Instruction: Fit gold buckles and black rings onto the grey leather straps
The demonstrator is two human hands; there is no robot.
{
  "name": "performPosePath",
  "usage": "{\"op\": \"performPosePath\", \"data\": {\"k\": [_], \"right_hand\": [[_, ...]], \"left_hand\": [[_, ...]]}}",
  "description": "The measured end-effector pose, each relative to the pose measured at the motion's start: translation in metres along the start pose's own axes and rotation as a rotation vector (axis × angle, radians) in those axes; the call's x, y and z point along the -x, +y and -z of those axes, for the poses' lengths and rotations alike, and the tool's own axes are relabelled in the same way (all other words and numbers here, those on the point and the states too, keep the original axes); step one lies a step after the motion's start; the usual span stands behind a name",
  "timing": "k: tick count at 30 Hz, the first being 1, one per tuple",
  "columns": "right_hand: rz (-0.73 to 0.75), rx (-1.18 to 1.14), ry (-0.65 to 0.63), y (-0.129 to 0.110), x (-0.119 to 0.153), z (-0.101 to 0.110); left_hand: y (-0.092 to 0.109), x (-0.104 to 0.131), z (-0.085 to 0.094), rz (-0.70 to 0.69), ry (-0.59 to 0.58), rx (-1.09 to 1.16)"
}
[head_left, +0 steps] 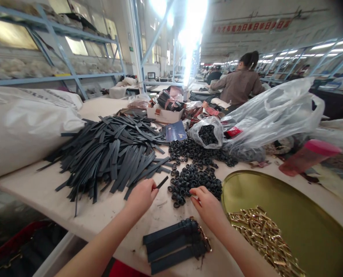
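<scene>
One black strap (163, 182), pinched in the left hand (142, 195), points far and right toward the black loops (193, 181) — the half-curled right hand (206, 204), nearer, is at their near edge, its hold unclear.

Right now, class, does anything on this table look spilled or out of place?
Possibly: the small clear bag gapes open with black loops inside, and many more are heaped loose on the table in front of it. That resembles a spill, though the pile may be deliberate.
</scene>
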State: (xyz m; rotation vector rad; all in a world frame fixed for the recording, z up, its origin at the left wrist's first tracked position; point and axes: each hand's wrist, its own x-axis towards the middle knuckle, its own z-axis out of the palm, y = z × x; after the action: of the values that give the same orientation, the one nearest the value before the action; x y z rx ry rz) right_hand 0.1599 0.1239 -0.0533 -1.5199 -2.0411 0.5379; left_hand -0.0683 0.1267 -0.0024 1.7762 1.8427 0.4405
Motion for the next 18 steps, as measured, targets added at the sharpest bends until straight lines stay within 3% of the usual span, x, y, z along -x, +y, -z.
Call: {"op": "performPosePath", "data": {"k": [6,11,15,18], "right_hand": [[-0.005,-0.103,0.0,0.0,-0.014,-0.007],[-0.132,-0.277,0.014,0.002,0.007,0.009],[-0.217,-0.473,-0.027,-0.012,0.041,0.028],[-0.305,-0.78,-0.116,-0.028,0.069,0.038]], "left_hand": [[0.029,0.051,-0.003,0.121,-0.252,0.415],[0.042,0.087,-0.013,0.325,-0.402,1.031],[0.053,0.108,-0.018,0.328,-0.459,1.105],[0.059,0.122,-0.022,0.315,-0.49,1.118]]}}
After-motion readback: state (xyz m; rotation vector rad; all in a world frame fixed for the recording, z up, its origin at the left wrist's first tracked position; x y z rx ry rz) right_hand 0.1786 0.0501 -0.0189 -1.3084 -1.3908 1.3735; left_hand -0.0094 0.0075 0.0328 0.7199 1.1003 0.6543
